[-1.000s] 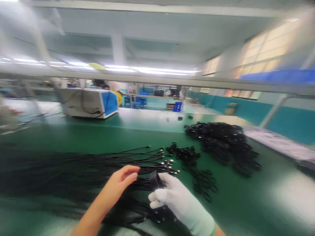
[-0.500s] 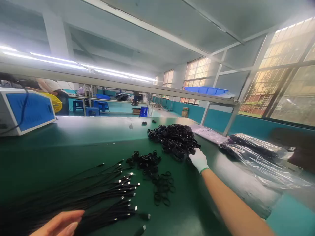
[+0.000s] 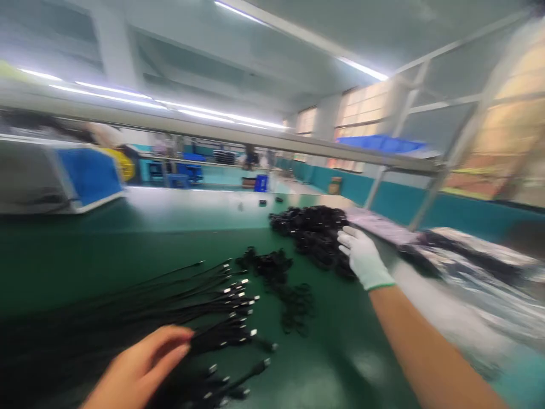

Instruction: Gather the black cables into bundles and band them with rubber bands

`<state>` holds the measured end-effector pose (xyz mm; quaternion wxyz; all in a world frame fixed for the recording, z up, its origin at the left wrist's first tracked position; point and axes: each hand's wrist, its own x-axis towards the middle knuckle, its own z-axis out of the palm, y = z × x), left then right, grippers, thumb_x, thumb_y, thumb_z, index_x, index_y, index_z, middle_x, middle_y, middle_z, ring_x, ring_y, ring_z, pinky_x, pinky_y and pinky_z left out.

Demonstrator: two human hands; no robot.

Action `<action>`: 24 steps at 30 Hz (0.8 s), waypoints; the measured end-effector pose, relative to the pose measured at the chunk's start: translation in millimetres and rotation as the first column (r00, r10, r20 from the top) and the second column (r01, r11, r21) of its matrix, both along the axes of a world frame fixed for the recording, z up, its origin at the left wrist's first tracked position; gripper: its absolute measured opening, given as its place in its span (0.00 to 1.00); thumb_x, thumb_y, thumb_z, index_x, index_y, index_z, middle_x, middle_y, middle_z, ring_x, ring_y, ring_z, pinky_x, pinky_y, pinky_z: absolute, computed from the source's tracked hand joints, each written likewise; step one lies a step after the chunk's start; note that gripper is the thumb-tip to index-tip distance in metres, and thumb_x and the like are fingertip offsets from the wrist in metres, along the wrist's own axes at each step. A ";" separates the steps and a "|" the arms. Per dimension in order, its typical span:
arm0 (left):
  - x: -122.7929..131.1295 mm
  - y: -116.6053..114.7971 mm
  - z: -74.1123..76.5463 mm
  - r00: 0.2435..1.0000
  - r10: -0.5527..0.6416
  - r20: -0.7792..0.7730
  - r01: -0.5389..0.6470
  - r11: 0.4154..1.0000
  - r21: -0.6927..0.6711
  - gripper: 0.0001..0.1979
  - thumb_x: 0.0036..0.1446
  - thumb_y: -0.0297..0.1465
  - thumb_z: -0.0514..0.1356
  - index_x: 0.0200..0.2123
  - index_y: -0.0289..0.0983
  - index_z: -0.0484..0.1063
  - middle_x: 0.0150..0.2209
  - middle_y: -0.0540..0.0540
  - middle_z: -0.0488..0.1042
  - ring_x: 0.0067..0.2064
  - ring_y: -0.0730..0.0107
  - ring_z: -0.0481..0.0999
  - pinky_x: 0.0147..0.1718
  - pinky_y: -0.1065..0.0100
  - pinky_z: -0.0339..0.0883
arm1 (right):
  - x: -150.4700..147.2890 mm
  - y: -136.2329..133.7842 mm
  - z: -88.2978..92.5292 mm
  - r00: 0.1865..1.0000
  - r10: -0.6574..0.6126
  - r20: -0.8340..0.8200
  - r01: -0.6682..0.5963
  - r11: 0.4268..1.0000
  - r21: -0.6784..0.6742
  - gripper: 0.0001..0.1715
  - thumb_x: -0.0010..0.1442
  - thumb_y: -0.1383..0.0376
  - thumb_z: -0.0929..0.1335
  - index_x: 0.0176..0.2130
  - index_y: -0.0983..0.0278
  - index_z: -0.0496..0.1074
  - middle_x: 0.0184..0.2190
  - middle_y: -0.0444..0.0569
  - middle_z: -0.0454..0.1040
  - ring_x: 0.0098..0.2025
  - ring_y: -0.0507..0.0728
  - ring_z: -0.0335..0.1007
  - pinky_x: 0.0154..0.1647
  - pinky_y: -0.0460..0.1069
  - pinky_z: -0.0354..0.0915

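Note:
My left hand [image 3: 142, 366], bare, lies at the bottom left on a spread of thin black cables [image 3: 204, 307] with silver plug ends; its fingers curl loosely over the cables. My right hand [image 3: 361, 258], in a white glove, is stretched out to the right edge of a heap of black coiled cables [image 3: 313, 230] at the far middle of the green table [image 3: 128, 250]. Its fingers are a little apart and touch the heap. Motion blur hides whether anything is in them.
A smaller clump of black ties [image 3: 272, 267] and loose rings [image 3: 296, 307] lie between the cables and the heap. Clear plastic bags with black goods [image 3: 472, 267] lie at the right. A white and blue machine [image 3: 63, 179] stands at the far left. A metal rail [image 3: 213, 133] crosses overhead.
My right hand has lifted slightly and shifted onto the right side of the heap. My left hand has come further into view over the cables. The camera has swung a little.

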<state>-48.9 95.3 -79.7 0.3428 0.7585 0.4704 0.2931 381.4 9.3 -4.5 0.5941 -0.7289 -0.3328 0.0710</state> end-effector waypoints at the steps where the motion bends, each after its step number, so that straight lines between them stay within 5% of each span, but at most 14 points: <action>1: 5.3 -18.9 14.4 0.996 -0.080 -0.034 0.080 0.997 0.018 0.09 0.50 0.39 0.60 0.33 0.44 0.77 0.36 0.51 0.79 0.40 0.59 0.77 0.42 0.64 0.69 | -28.6 5.9 -1.6 0.994 0.110 -0.029 -0.109 0.993 0.039 0.22 0.62 0.63 0.62 0.56 0.64 0.61 0.53 0.54 0.68 0.52 0.57 0.67 0.50 0.51 0.66; 4: 23.3 -64.1 38.3 0.963 -0.241 -0.122 0.255 0.961 0.109 0.07 0.54 0.31 0.58 0.36 0.41 0.76 0.36 0.51 0.78 0.39 0.68 0.75 0.40 0.72 0.67 | -120.3 20.7 -18.4 0.909 0.404 -0.101 -0.395 0.913 0.101 0.28 0.55 0.57 0.68 0.54 0.60 0.64 0.53 0.51 0.69 0.55 0.61 0.64 0.56 0.54 0.62; 7: 21.6 -78.6 38.0 0.890 -0.372 -0.262 0.419 0.895 0.152 0.07 0.52 0.33 0.62 0.37 0.42 0.76 0.35 0.53 0.78 0.37 0.73 0.75 0.37 0.77 0.66 | -200.0 24.9 -49.1 0.767 0.627 -0.136 -0.631 0.775 0.014 0.32 0.52 0.51 0.67 0.54 0.59 0.63 0.53 0.53 0.69 0.54 0.64 0.66 0.57 0.58 0.60; 10: -14.0 -71.2 37.2 0.894 -0.122 -0.432 0.220 0.958 0.184 0.05 0.54 0.34 0.62 0.36 0.45 0.75 0.36 0.57 0.77 0.38 0.76 0.75 0.38 0.79 0.65 | -246.0 21.4 -83.2 0.691 0.717 -0.090 -0.722 0.682 -0.112 0.34 0.53 0.49 0.64 0.55 0.60 0.61 0.54 0.53 0.67 0.55 0.63 0.64 0.59 0.60 0.58; 13: -69.9 -39.7 38.9 0.815 0.242 -0.526 -0.129 0.962 0.243 0.05 0.58 0.31 0.58 0.36 0.43 0.74 0.37 0.56 0.77 0.42 0.75 0.74 0.41 0.76 0.65 | -253.5 20.7 -106.9 0.743 0.670 -0.005 -0.642 0.710 -0.291 0.34 0.52 0.48 0.63 0.55 0.57 0.62 0.53 0.49 0.69 0.55 0.63 0.64 0.59 0.63 0.56; 17: -133.4 13.5 37.4 0.607 0.511 -0.608 -0.414 0.857 0.307 0.10 0.62 0.33 0.55 0.44 0.36 0.70 0.43 0.46 0.73 0.43 0.67 0.73 0.42 0.61 0.69 | -242.5 22.4 -111.1 0.796 0.602 0.063 -0.557 0.769 -0.313 0.33 0.51 0.47 0.62 0.53 0.57 0.64 0.51 0.50 0.71 0.53 0.65 0.66 0.56 0.64 0.59; 20: -157.7 37.3 33.6 0.446 0.612 -0.653 -0.518 0.771 0.369 0.14 0.61 0.35 0.56 0.49 0.35 0.67 0.49 0.42 0.69 0.45 0.63 0.72 0.43 0.56 0.69 | -240.0 21.9 -107.0 0.811 0.580 0.079 -0.534 0.789 -0.306 0.32 0.51 0.48 0.62 0.52 0.57 0.66 0.49 0.50 0.72 0.52 0.66 0.67 0.55 0.65 0.60; 24: -172.7 52.2 28.8 0.382 0.599 -0.703 -0.515 0.770 0.376 0.15 0.61 0.34 0.56 0.50 0.35 0.66 0.50 0.42 0.69 0.46 0.62 0.72 0.44 0.55 0.69 | -242.1 21.8 -107.2 0.821 0.564 0.087 -0.516 0.799 -0.309 0.31 0.50 0.47 0.62 0.51 0.55 0.66 0.48 0.47 0.73 0.51 0.64 0.68 0.55 0.65 0.59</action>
